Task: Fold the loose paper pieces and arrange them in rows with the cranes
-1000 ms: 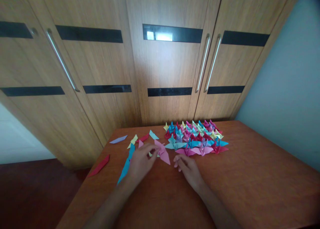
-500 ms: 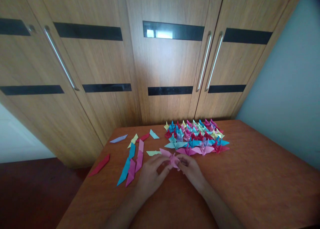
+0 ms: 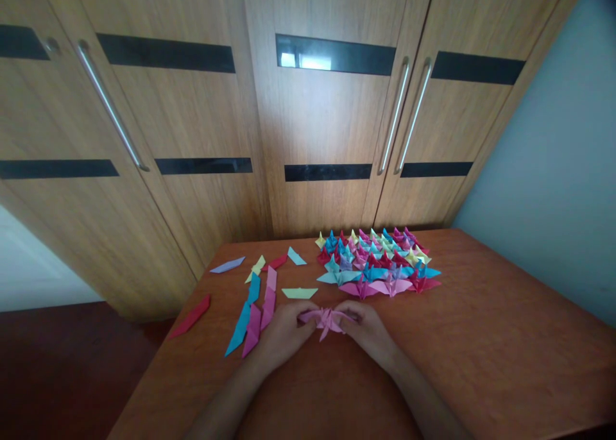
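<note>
Between my two hands is a pink origami crane [image 3: 327, 321], held just above the front middle of the table. My left hand [image 3: 287, 330] pinches its left wing between thumb and fingers. On the other side, my right hand [image 3: 364, 328] grips the right wing the same way. A narrow point of the crane hangs down toward me, and the wing tips are partly hidden by my fingers. Just beyond my hands lies a pale green folded paper strip [image 3: 299, 293]. Rows of finished paper cranes [image 3: 380, 267] in several colours stand behind, to the right.
Folded paper pieces lie on the left of the wooden table [image 3: 462, 337]: a blue strip [image 3: 239, 328], a magenta one [image 3: 252, 331], a pink one [image 3: 269, 299], a red one [image 3: 191, 316] and a lavender one [image 3: 228, 265]. A wooden wardrobe [image 3: 322, 119] stands right behind the table.
The pink crane has turned, so its wings now spread sideways between my hands and a point hangs down. My left hand has shifted slightly, uncovering the pale green strip.
</note>
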### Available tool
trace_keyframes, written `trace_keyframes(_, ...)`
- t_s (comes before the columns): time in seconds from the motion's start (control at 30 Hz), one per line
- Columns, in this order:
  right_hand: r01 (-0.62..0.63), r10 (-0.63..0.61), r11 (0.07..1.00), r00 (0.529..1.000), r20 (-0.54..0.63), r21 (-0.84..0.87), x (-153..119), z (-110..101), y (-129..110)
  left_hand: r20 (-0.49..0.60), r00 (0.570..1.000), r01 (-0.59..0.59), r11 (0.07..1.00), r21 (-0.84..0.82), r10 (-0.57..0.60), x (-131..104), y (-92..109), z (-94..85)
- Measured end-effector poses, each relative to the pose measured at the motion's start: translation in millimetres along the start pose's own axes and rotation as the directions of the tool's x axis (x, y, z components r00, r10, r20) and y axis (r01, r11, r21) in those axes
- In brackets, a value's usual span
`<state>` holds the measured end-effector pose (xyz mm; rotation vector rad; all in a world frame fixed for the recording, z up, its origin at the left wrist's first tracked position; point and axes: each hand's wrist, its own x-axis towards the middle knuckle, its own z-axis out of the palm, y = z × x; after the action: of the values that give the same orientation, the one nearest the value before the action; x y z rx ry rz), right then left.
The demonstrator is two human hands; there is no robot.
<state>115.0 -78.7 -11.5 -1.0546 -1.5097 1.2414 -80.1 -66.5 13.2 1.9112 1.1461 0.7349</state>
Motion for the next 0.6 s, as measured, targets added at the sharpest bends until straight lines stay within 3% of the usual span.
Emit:
trace_keyframes(0.2, -0.019, 0.017, 1.000, 0.997, 0.071, 0.017, -1.1, 0.2, 1.4, 0.156, 0.986, 0.081, 0.988, -0.132, -0.060, -3.2, -1.0, 1.2)
trace_keyframes(0.37, -0.073, 0.063, 0.995, 0.991, 0.122, 0.072, -3.9, -2.2, -2.4, 0.205, 0.977, 0.124, 0.928, -0.352, -0.053, -2.4, -1.4, 3.3)
trace_keyframes(0.6, -0.146, 0.096, 0.909, 0.985, 0.144, 0.391, -7.1, -6.5, -5.3, 0.228, 0.971, 0.202, 0.766, -0.610, -0.074, -3.3, 2.9, 1.0)
